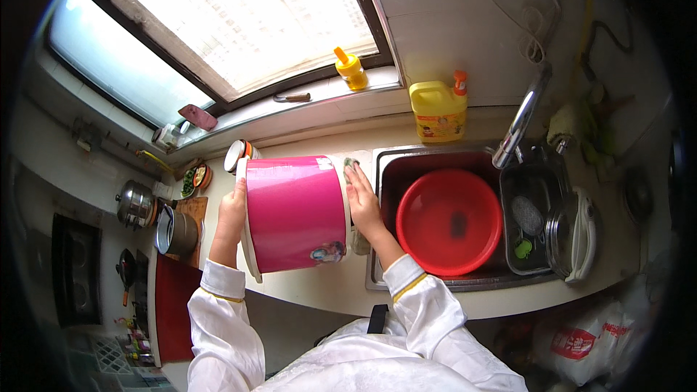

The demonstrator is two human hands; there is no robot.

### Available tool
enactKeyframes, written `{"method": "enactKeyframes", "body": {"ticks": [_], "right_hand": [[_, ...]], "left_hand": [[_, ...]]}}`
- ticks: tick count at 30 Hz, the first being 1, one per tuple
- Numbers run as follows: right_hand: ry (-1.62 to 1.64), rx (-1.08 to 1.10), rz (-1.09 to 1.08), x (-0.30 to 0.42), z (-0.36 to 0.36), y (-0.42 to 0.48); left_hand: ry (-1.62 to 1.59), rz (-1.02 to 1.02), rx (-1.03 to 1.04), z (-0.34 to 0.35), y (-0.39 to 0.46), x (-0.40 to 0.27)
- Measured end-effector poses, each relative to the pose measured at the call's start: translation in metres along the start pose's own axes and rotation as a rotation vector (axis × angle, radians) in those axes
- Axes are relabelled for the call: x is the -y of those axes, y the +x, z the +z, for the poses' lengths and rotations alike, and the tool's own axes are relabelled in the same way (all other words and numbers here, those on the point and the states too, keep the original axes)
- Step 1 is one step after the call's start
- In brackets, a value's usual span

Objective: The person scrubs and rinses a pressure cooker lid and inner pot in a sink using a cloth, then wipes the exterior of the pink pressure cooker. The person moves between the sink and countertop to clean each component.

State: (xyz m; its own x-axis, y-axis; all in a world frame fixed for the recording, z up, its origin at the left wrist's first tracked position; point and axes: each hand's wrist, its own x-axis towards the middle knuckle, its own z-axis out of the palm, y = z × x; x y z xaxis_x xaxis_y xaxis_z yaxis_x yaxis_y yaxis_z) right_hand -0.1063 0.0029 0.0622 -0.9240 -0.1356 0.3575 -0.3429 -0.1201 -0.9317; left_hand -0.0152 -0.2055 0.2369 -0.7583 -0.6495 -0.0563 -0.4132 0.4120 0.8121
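A glossy pink drum-shaped container (297,212) with pale rims lies tipped on its side above the counter, its ends facing left and right. My left hand (232,209) grips the wide pale rim at its left end. Against the narrower right end, my right hand (362,198) presses with fingers extended, and a small greenish cloth or scrubber (350,166) shows under the fingertips. A sticker sits low on the pink wall. The inside of the container is hidden from me.
Right of the container, a red basin (449,223) holding water sits in the steel sink (381,174) under the faucet (517,125). A glass lid (572,234) rests at the sink's right edge. Behind stands a yellow detergent jug (438,111). Pots (177,231) are at left.
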Motion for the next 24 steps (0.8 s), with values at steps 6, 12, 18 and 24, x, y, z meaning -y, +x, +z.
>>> {"method": "enactKeyframes", "body": {"ticks": [6, 12, 18, 24], "right_hand": [[-0.042, -0.017, 0.042, 0.015, -0.022, -0.056], [-0.08, 0.076, -0.037, 0.007, -0.038, -0.105], [0.253, 0.093, 0.229, -0.025, -0.03, -0.109], [0.019, -0.03, 0.145, -0.021, -0.001, -0.089]], "left_hand": [[-0.003, 0.018, 0.019, 0.012, 0.007, -0.007], [0.031, 0.008, 0.021, -0.001, 0.01, -0.004], [0.086, -0.013, 0.037, 0.002, 0.019, -0.006], [-0.057, -0.002, 0.304, -0.009, 0.017, -0.016]]}}
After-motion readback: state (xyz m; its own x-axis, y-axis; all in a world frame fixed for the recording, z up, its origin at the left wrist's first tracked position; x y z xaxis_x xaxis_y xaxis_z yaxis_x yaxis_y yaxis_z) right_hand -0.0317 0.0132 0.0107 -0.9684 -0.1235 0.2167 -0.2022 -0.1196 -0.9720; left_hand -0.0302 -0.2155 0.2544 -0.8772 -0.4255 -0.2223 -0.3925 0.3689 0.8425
